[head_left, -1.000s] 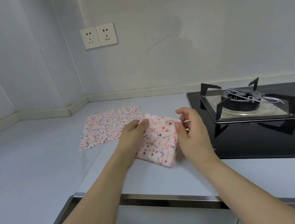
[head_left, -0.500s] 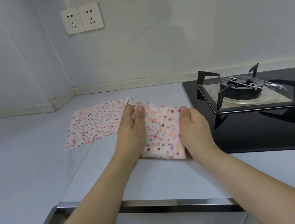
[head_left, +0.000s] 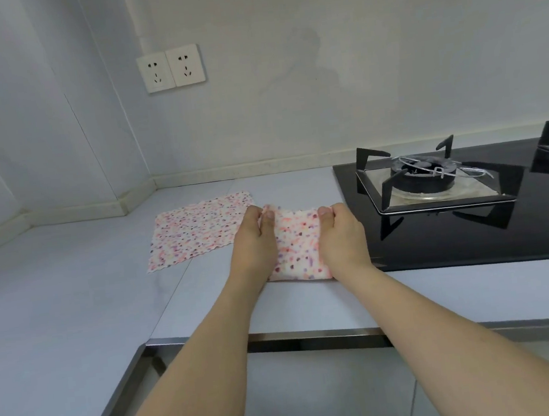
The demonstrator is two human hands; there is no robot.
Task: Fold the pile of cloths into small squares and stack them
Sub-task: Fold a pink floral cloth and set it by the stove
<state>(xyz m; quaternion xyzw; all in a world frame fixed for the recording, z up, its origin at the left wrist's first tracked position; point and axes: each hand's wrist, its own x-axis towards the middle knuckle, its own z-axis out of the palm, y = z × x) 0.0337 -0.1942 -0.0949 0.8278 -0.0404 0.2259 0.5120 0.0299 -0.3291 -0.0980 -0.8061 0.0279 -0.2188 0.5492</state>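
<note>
Pinching folded cloth [head_left: 299, 246] far corners (both hands): left hand [head_left: 254, 241], right hand [head_left: 341, 234].

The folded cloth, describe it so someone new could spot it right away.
Start at the black gas hob on the counter. Just left of it, the folded cloth sits between the left hand and right hand. Unlike the flat cloth beside it, it is smaller, thicker and pinched.

Folded speckled cloth [head_left: 300, 249] beside flat cloth [head_left: 197, 232]

Single head-worn view, forward and down over the counter [head_left: 71, 299]; near, at arm's reach; wall [head_left: 318, 66] behind
</note>
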